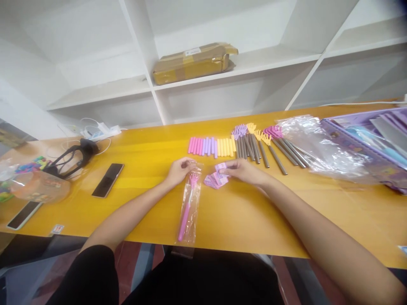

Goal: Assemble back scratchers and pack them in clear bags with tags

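My left hand (pixel 179 170) pinches the top end of a clear plastic bag (pixel 194 212). Inside the bag lies a pink back scratcher (pixel 185 218) with a claw-shaped head and a long pink grip, its lower end toward me. My right hand (pixel 238 170) holds a small pink printed card (pixel 220 167) between thumb and fingers. Just under it, a small pile of similar pink cards (pixel 216 181) rests on the table. Beyond my hands, pink, purple and yellow handle sleeves (pixel 208 146) lie in a row.
Back scratchers with metal rods (pixel 254 148) lie at the back, beside clear plastic bags (pixel 330 148) and a purple box (pixel 356 140). To the left are a dark phone (pixel 108 180), black glasses-like frames (pixel 74 156) and an orange container (pixel 40 186). A cardboard box (pixel 193 63) sits on the shelf.
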Action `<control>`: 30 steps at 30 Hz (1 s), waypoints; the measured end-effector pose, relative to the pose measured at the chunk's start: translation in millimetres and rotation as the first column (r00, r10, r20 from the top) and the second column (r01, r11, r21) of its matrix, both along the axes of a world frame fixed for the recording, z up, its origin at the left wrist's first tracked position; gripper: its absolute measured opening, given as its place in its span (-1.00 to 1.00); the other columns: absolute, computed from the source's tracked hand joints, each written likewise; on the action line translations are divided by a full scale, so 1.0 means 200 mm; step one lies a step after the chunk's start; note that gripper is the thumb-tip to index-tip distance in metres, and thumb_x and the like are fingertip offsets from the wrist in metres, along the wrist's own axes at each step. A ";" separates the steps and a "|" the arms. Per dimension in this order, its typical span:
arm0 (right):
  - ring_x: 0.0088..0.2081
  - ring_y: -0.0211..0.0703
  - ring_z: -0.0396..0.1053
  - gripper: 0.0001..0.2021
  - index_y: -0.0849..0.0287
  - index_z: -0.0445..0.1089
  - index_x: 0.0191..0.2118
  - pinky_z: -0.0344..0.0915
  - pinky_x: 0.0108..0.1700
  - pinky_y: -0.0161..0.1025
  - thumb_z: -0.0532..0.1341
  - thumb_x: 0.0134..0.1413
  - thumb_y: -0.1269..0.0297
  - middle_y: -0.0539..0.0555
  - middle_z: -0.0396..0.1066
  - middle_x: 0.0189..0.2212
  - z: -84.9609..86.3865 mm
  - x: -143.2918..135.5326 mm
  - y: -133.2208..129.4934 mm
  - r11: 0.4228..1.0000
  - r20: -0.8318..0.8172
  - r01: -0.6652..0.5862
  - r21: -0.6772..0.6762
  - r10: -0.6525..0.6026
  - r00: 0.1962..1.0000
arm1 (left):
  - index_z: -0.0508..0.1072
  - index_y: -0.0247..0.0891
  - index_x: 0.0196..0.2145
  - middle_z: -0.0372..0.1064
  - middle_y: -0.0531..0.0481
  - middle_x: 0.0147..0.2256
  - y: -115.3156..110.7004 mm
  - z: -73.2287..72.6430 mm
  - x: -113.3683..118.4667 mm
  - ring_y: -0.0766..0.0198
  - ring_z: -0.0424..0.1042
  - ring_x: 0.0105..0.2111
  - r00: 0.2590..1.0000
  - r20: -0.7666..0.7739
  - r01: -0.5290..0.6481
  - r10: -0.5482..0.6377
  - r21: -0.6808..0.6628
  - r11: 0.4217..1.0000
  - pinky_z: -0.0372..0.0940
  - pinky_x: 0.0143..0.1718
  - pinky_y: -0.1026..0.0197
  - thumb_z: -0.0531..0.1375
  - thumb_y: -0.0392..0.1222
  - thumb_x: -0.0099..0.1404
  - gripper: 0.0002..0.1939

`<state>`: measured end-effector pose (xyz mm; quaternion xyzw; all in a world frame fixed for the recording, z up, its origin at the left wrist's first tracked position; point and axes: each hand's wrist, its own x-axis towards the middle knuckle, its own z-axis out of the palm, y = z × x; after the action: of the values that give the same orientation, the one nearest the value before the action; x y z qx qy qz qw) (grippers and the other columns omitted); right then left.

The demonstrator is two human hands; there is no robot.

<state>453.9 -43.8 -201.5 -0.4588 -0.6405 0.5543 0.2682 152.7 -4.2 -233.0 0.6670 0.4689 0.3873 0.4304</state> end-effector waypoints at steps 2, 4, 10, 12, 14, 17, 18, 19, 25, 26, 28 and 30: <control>-0.12 -0.01 0.53 -0.29 0.21 0.70 -0.10 0.41 0.01 -0.06 0.45 -0.06 -0.41 0.17 0.66 -0.10 -0.02 0.00 0.00 0.999 -0.014 0.028 0.020 -0.028 1.000 | 0.65 -0.26 -0.19 0.64 -0.08 -0.23 0.00 0.00 0.01 0.15 0.56 -0.22 1.000 -0.009 -0.001 0.001 0.004 1.000 0.37 -0.08 0.13 0.41 0.07 0.30 -0.67; -0.14 -0.02 0.53 -0.29 0.22 0.70 -0.12 0.42 -0.02 -0.07 0.43 -0.04 -0.41 0.19 0.66 -0.10 -0.03 0.00 0.01 0.999 -0.027 0.032 0.027 -0.031 0.999 | 0.64 -0.26 -0.20 0.64 -0.08 -0.22 -0.01 -0.01 0.02 0.14 0.57 -0.20 1.000 -0.018 -0.005 0.005 0.009 1.000 0.38 -0.07 0.12 0.38 0.09 0.33 -0.67; -0.14 -0.05 0.56 -0.25 0.19 0.58 0.08 0.47 -0.09 -0.11 0.47 -0.04 -0.34 0.23 0.64 0.01 -0.06 -0.01 0.02 0.999 -0.081 0.043 0.014 -0.042 0.996 | 0.54 -0.24 -0.28 0.55 0.01 -0.30 -0.03 -0.01 0.02 0.20 0.49 -0.26 0.998 -0.054 -0.014 0.016 0.029 0.999 0.35 -0.12 0.16 0.32 0.14 0.40 -0.64; -0.19 -0.08 0.56 -0.27 0.17 0.51 0.02 0.48 -0.13 -0.11 0.51 -0.09 -0.31 0.21 0.64 -0.04 -0.07 -0.02 0.02 0.997 -0.116 0.077 0.010 -0.076 0.990 | 0.51 -0.23 -0.31 0.52 0.03 -0.32 -0.03 -0.01 0.02 0.23 0.46 -0.30 0.998 -0.062 -0.015 0.018 0.036 0.999 0.34 -0.14 0.16 0.31 0.14 0.41 -0.64; -0.32 -0.13 0.52 -0.32 0.15 0.45 -0.10 0.46 -0.19 -0.13 0.52 -0.11 -0.32 0.15 0.64 -0.20 -0.08 -0.03 0.03 0.994 -0.134 0.106 0.004 -0.105 0.985 | 0.47 -0.22 -0.34 0.48 0.05 -0.35 -0.04 -0.01 0.03 0.24 0.42 -0.32 0.998 -0.063 -0.020 0.022 0.040 0.999 0.32 -0.16 0.17 0.30 0.13 0.42 -0.64; -0.41 -0.18 0.43 -0.37 0.14 0.38 -0.29 0.39 -0.25 -0.17 0.48 -0.07 -0.37 0.06 0.55 -0.40 -0.09 -0.04 0.02 0.981 -0.113 0.179 0.072 -0.170 0.979 | 0.41 -0.22 -0.38 0.40 0.09 -0.41 -0.05 0.00 0.04 0.26 0.37 -0.36 0.998 -0.055 -0.029 0.032 0.041 0.999 0.27 -0.21 0.19 0.29 0.11 0.43 -0.63; -0.41 -0.18 0.42 -0.38 0.14 0.37 -0.34 0.38 -0.25 -0.18 0.46 -0.04 -0.37 0.05 0.52 -0.43 -0.09 -0.04 0.01 0.973 -0.102 0.205 0.110 -0.194 0.976 | 0.39 -0.21 -0.39 0.38 0.10 -0.42 -0.05 0.00 0.04 0.27 0.36 -0.37 0.998 -0.052 -0.033 0.035 0.040 0.999 0.25 -0.23 0.19 0.29 0.10 0.42 -0.63; -0.39 -0.17 0.42 -0.40 0.14 0.38 -0.36 0.37 -0.24 -0.18 0.44 -0.01 -0.37 0.05 0.51 -0.43 -0.09 -0.04 0.00 0.961 -0.091 0.231 0.152 -0.219 0.971 | 0.38 -0.21 -0.40 0.36 0.10 -0.44 -0.06 0.00 0.05 0.27 0.34 -0.38 0.998 -0.048 -0.036 0.038 0.039 0.999 0.24 -0.25 0.20 0.29 0.10 0.42 -0.62; -0.21 -0.04 0.49 -0.62 0.10 0.60 -0.25 0.45 -0.06 -0.08 0.27 0.37 -0.10 0.10 0.57 -0.27 -0.05 -0.10 -0.09 0.862 -0.041 0.232 0.450 -0.239 0.970 | 0.29 -0.19 -0.44 0.30 0.11 -0.46 -0.09 -0.01 0.07 0.28 0.29 -0.40 0.998 0.037 -0.053 0.054 -0.008 0.999 0.19 -0.28 0.20 0.27 0.24 0.42 -0.50; -0.16 -0.02 0.51 -0.65 0.09 0.64 -0.21 0.47 -0.03 -0.05 0.25 0.41 -0.06 0.12 0.57 -0.20 -0.05 -0.11 -0.11 0.831 -0.048 0.185 0.524 -0.189 0.981 | 0.28 -0.18 -0.45 0.28 0.11 -0.47 -0.09 -0.01 0.07 0.28 0.28 -0.41 0.997 0.054 -0.057 0.058 -0.019 0.998 0.18 -0.30 0.20 0.27 0.26 0.42 -0.49; -0.06 -0.01 0.52 -0.70 0.03 0.69 -0.11 0.49 0.05 0.00 0.24 0.45 0.02 0.17 0.55 -0.04 -0.05 -0.15 -0.13 0.738 -0.026 0.079 0.671 -0.084 0.996 | 0.26 -0.18 -0.46 0.23 0.12 -0.48 -0.11 0.00 0.08 0.29 0.24 -0.43 0.995 0.072 -0.066 0.068 -0.029 0.997 0.14 -0.33 0.20 0.26 0.29 0.41 -0.46; 0.06 0.02 0.51 -0.74 -0.03 0.71 -0.06 0.49 0.12 0.06 0.25 0.46 0.09 0.19 0.52 0.08 -0.06 -0.19 -0.15 0.632 0.052 -0.003 0.775 -0.060 0.997 | 0.25 -0.18 -0.47 0.18 0.13 -0.49 -0.13 0.01 0.10 0.30 0.20 -0.44 0.994 0.084 -0.065 0.067 -0.033 0.997 0.11 -0.34 0.19 0.26 0.32 0.41 -0.44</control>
<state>415.9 -73.4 -212.9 -0.3295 -0.8183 0.2048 0.4241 171.7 -29.4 -230.3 0.6276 0.4778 0.4221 0.4469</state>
